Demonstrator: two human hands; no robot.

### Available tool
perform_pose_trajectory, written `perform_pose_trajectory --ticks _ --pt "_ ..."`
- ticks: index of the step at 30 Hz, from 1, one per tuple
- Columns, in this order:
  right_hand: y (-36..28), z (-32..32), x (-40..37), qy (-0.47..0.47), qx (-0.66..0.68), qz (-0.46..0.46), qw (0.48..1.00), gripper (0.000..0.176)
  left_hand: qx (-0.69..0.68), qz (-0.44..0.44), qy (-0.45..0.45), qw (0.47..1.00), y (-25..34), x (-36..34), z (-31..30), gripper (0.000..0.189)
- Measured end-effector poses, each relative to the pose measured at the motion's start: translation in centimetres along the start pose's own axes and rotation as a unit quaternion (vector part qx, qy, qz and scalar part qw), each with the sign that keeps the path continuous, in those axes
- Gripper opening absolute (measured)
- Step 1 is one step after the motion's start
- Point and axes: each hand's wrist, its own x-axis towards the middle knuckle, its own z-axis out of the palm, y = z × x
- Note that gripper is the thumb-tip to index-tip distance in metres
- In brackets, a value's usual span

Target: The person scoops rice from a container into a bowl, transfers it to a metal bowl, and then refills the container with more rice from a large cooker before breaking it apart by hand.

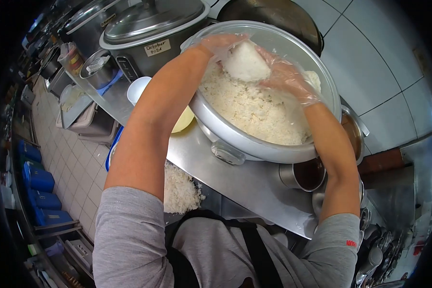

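A large silver rice cooker [211,113] stands uncovered on the steel counter, with loose cooked rice [254,113] in it. Both my hands reach inside, in clear plastic gloves. Between them, at the far side of the rice, is a smooth, white, rounded thing [247,61]; I cannot tell whether it is a bowl or a packed lump of rice. My left hand [224,44] curls round its left side, fingers partly hidden behind it. On its right side, my right hand [287,77] presses with bent fingers, low over the rice.
A lidded cooker [151,31] with a date label stands behind on the left, near a white cup [137,90]. Metal pots [302,175] crowd the right side. More rice [181,189] lies below the counter's front edge. A tiled wall [365,62] rises at the back right.
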Motion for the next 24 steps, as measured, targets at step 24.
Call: perform_pose_trajectory --ticks 24 --pt "-9.3 -4.1 -20.1 0.140 0.129 -0.229 0.955 0.073 -0.168 -0.006 -0.016 0.986 -0.6 -28.0 1.2 0.060"
